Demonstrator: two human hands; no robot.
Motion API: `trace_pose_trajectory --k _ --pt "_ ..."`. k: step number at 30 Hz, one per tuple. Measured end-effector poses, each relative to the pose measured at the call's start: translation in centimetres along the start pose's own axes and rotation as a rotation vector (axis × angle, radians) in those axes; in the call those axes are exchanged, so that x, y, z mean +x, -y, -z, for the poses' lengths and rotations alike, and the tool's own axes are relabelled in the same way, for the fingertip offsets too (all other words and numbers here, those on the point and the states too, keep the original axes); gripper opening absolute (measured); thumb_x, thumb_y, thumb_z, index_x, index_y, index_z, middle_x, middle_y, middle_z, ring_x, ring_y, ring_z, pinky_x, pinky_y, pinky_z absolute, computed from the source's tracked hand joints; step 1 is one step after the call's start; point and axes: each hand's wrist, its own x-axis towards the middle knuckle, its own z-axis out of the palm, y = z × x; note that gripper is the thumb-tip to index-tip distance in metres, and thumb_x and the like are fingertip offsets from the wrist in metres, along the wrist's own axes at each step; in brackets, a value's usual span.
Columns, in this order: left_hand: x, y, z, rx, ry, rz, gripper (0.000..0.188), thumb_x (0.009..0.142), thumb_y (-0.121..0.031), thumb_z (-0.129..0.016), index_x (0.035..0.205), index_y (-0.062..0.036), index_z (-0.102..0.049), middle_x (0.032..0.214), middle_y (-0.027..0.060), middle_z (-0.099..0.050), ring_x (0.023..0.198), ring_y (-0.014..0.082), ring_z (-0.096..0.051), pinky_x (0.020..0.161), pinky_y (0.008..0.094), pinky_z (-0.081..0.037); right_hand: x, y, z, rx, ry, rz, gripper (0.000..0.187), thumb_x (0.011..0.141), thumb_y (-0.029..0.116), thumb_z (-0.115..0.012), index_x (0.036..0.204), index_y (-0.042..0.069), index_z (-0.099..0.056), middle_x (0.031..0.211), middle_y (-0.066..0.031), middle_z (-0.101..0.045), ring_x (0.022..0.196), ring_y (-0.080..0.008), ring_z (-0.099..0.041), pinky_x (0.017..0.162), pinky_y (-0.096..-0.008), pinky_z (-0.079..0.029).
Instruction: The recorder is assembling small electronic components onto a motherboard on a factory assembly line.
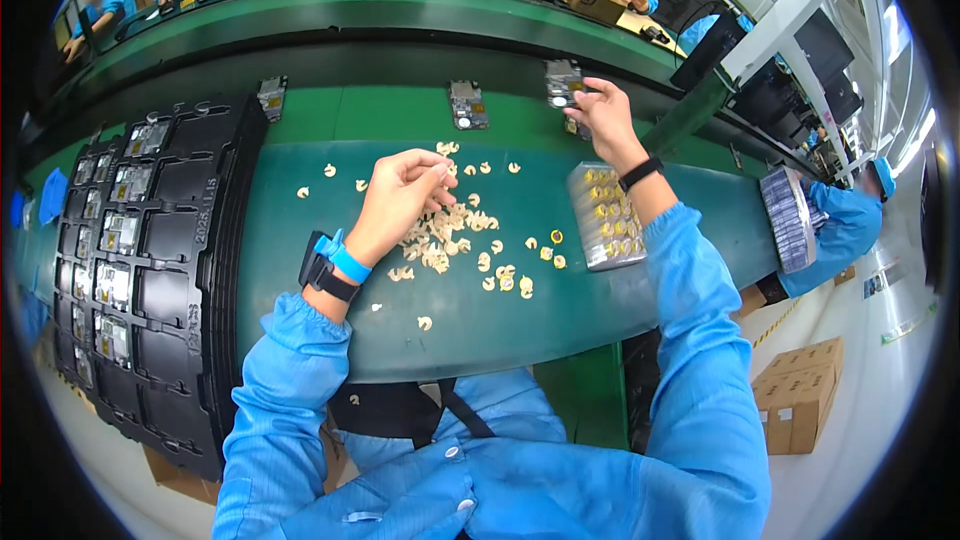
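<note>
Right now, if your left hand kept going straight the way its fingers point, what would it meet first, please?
The left hand points right and slightly away, fingertips pinched over the pile of small cream parts. Going straight on, it would likely meet the scattered parts near the pile's far edge first; depth is unclear, so it might pass just above them.

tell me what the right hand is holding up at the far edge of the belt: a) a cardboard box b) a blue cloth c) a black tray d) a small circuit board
d: the right hand has its fingers closed on a small circuit board, lifted above the green belt; the left hand pinches at the pile of small pale parts.
</note>
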Motion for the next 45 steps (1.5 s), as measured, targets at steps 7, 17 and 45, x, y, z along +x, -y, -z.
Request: trace_pose_trajectory --k 7,17,45 --pt "-0.5 -0.8 -2.3 -0.109 0.015 -0.050 0.044 0.106 -0.018 -0.058 0.138 0.0112 -0.053 0.120 0.0223 -0.071 0.106 0.0292 -0.074 0.086 0.0353 -0.062 -15.3 2.4 -8.5 0.252 0.244 0.050 0.034 0.093 -0.007 -0.067 0.123 -0.005 -0.051 0.101 -0.0107 -0.060 0.090 -0.0206 -0.070 0.080 -0.0339 -0.066" --pt "-0.2 -1.1 -1.7 -0.224 -0.104 -0.053 0.033 0.103 -0.001 -0.055 0.133 0.0133 -0.053 0.117 0.0218 -0.071 0.098 0.0258 -0.074 0.088 0.0347 -0.064 -17.0 2.5 4.0 -0.813 0.024 0.535 0.012 0.089 0.003 -0.069 0.100 -0.001 -0.071 0.096 -0.0161 -0.072 0.086 -0.0303 -0.071 0.078 -0.0394 -0.057" --pt "-0.7 -0.2 -1.5 0.122 -0.094 -0.287 0.015 0.101 -0.001 -0.059 0.110 0.0064 -0.069 0.104 0.0085 -0.072 0.095 0.0123 -0.069 0.086 0.0273 -0.057 -14.4 2.0 10.5 -1.077 0.222 0.479 0.022 0.091 0.006 -0.068 0.111 -0.002 -0.072 0.103 -0.0177 -0.066 0.101 -0.0382 -0.063 0.090 -0.0448 -0.051"
